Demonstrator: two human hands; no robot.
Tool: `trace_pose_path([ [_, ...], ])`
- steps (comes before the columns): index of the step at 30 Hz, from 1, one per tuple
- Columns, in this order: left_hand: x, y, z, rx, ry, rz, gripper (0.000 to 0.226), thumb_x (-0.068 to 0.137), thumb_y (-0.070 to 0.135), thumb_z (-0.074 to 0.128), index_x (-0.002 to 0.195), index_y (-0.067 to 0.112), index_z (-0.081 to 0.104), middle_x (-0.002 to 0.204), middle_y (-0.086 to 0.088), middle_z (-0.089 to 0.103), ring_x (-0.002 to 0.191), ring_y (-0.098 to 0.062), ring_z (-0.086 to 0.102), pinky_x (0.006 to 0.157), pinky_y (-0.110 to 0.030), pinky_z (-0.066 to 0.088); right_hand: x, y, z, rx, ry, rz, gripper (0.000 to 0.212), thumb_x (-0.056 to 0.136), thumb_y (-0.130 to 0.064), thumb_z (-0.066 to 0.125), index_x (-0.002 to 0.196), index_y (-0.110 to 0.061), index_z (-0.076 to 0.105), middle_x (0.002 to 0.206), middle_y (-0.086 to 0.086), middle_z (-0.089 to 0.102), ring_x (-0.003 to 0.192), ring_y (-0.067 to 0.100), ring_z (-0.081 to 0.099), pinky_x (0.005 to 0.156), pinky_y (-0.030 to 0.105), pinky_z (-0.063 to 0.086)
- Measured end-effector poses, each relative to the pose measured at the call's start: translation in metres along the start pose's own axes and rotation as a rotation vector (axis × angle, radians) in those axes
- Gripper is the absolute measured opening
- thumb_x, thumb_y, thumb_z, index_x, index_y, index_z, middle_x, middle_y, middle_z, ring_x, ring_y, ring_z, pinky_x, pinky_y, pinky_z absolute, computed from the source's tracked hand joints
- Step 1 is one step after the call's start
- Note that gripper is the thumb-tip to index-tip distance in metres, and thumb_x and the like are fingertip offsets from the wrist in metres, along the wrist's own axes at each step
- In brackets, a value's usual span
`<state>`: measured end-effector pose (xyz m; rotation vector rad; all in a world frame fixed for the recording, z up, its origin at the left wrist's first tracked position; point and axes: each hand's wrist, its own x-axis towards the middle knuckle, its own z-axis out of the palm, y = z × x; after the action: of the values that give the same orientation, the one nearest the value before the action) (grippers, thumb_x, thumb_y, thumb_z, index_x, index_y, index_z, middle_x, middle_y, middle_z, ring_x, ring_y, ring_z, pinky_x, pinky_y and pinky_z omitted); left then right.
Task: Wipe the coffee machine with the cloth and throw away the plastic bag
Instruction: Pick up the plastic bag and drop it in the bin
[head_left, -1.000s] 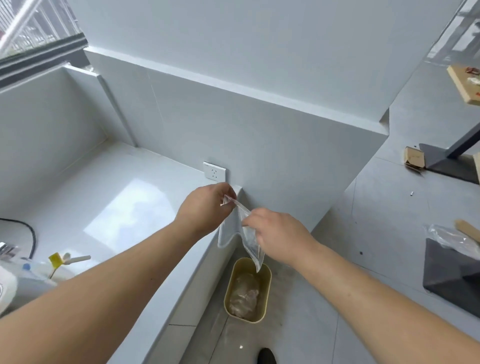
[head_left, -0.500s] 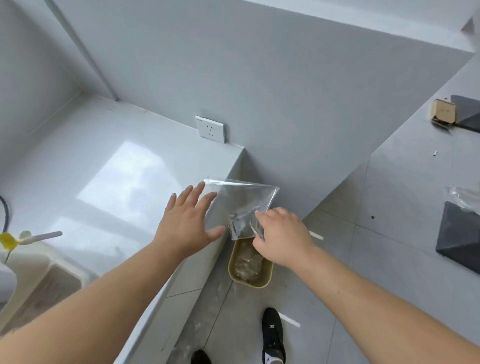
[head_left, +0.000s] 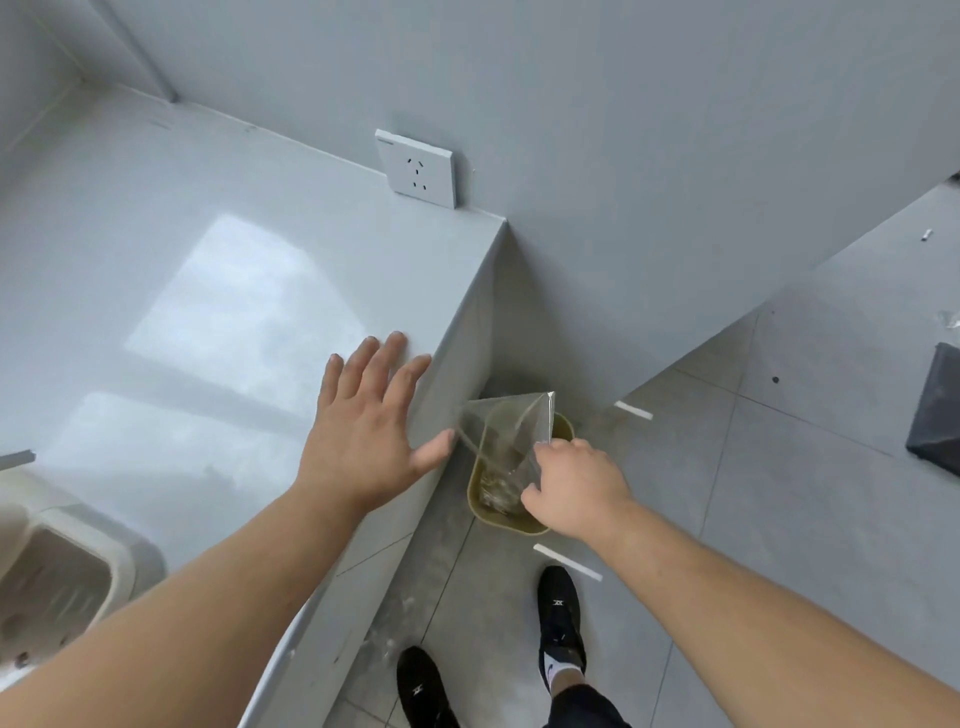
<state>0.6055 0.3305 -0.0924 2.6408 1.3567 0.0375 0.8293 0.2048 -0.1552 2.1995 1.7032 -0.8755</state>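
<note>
Our right hand (head_left: 574, 488) pinches the clear plastic bag (head_left: 511, 441) right over the yellow bin (head_left: 563, 428) on the floor; our left hand (head_left: 363, 436), fingers (head_left: 387, 358) spread wide, holds nothing above the worktop (head_left: 182, 291) edge.

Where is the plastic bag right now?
In the head view, the plastic bag is pinched in the right hand directly over the yellow bin on the floor, beside the counter's end.

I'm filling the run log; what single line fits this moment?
right hand: holds plastic bag over bin | left hand: open, above counter
</note>
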Motion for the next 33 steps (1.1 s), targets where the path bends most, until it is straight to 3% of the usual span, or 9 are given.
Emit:
trace_pose_path([
  [5,0.002,-0.008,0.010,-0.007,0.075,0.016,0.076,0.087,0.070,0.053,0.150,0.028,0.044,0.165,-0.006,0.036,0.155,-0.033,0.027,0.126,-0.058,0.019,0.036,-0.001,0.034,-0.012,-0.075,0.041,0.049,0.090,-0.049,0.051,0.122,-0.014,0.065,0.118,0.006,0.065,0.112,0.031,0.057,0.084,0.040,0.046],
  [14,0.002,-0.011,0.014,0.009,0.061,0.031,0.076,0.089,0.071,0.051,0.150,0.025,0.047,0.165,-0.008,0.037,0.155,-0.035,0.027,0.125,-0.060,0.020,0.091,-0.002,0.097,0.050,-0.169,0.163,0.046,0.091,-0.052,0.050,0.119,-0.019,0.064,0.115,0.007,0.067,0.107,0.029,0.059,0.070,0.036,0.042],
  [19,0.003,-0.012,0.015,0.016,0.071,0.041,0.076,0.089,0.071,0.052,0.149,0.024,0.049,0.165,-0.009,0.038,0.155,-0.036,0.028,0.125,-0.060,0.021,0.111,-0.001,0.118,0.070,-0.197,0.222,0.049,0.091,-0.054,0.050,0.122,-0.019,0.065,0.118,0.009,0.068,0.111,0.030,0.060,0.074,0.036,0.043],
  [23,0.003,-0.013,0.018,0.023,0.077,0.044,0.077,0.089,0.073,0.049,0.149,0.025,0.048,0.165,-0.009,0.037,0.155,-0.035,0.027,0.125,-0.060,0.020,0.120,0.001,0.133,0.048,-0.219,0.270,0.043,0.093,-0.054,0.051,0.109,-0.018,0.069,0.103,0.006,0.069,0.098,0.026,0.066,0.070,0.032,0.047],
  [28,0.004,-0.013,0.018,0.022,0.069,0.045,0.077,0.090,0.074,0.046,0.149,0.025,0.049,0.165,-0.009,0.037,0.155,-0.035,0.027,0.125,-0.060,0.020,0.127,0.000,0.140,0.045,-0.201,0.333,0.039,0.092,-0.054,0.052,0.100,-0.019,0.070,0.100,0.004,0.072,0.094,0.025,0.068,0.078,0.034,0.057],
  [33,0.004,-0.013,0.016,0.017,0.057,0.040,0.078,0.090,0.075,0.045,0.149,0.025,0.048,0.166,-0.008,0.036,0.156,-0.034,0.026,0.125,-0.060,0.020,0.123,0.008,0.142,0.021,-0.183,0.397,0.037,0.090,-0.053,0.050,0.100,-0.023,0.069,0.091,0.000,0.064,0.085,0.023,0.059,0.069,0.033,0.046],
])
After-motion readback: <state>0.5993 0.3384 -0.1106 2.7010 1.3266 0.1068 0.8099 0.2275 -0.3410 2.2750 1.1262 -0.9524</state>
